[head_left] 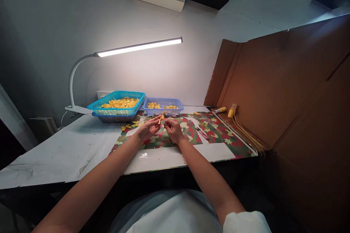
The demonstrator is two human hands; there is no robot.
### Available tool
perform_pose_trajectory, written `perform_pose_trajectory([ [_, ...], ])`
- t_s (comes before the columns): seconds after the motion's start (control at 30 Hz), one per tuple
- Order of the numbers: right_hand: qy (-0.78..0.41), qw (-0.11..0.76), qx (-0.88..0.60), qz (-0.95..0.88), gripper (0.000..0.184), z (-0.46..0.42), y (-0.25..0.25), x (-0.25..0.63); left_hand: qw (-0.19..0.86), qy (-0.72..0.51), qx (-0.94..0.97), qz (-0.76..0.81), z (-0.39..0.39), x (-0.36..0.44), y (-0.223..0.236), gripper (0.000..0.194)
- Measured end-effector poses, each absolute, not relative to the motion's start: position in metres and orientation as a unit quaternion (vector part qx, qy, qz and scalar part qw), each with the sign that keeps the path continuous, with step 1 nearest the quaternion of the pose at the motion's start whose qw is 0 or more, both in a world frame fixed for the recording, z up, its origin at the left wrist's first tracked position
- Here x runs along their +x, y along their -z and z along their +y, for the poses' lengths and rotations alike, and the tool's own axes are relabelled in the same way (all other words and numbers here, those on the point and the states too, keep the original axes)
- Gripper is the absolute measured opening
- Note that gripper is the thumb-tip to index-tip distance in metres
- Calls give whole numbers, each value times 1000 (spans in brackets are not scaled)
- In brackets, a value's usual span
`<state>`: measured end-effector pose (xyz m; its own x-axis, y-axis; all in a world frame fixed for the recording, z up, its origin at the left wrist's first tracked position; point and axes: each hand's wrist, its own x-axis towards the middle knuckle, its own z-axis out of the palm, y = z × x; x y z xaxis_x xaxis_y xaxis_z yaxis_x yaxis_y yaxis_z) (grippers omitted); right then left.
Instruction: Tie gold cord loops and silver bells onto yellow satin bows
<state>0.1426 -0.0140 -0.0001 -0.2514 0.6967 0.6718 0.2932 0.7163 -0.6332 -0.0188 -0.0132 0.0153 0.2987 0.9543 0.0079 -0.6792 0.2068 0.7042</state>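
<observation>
Over the camouflage-patterned sheet (161, 142), my left hand (149, 130) pinches a small yellow ribbon piece, which looks like a bow (161, 118), between thumb and fingers. Close beside it on the right, my right hand (174, 131) is closed, its fingertips pressed together near the bow. Whatever those fingertips hold is too small to make out. A thin loop of cord (171, 142) lies just under the right hand. More yellow bows (126, 127) are scattered on the sheet left of my hands.
A turquoise basket (94, 106) heaped with yellow pieces stands back left, stacked on another basket. A lilac basket (175, 110) holds more. Pink-handled snips (202, 134) lie right. Yellow spools (232, 110) and cords stand by the cardboard wall (273, 87). A lamp (139, 47) hangs overhead.
</observation>
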Motion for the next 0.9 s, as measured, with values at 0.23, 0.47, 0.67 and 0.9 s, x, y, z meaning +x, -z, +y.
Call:
perform_pose_trajectory([
  [0.23,-181,514,-313,-778,19,-11,2,143,746,-544,311,224,-13,-19,-14,45],
  [0.47,-180,515,-303,-781,19,-10,3,143,746,-533,318,242,-13,-19,-13,37],
  [0.67,-183,519,-302,-779,18,-11,3,143,747,-517,349,232,-11,-17,-10,44],
  [0.9,-192,527,-312,-767,20,-11,2,142,735,-529,349,242,-13,-16,-14,31],
])
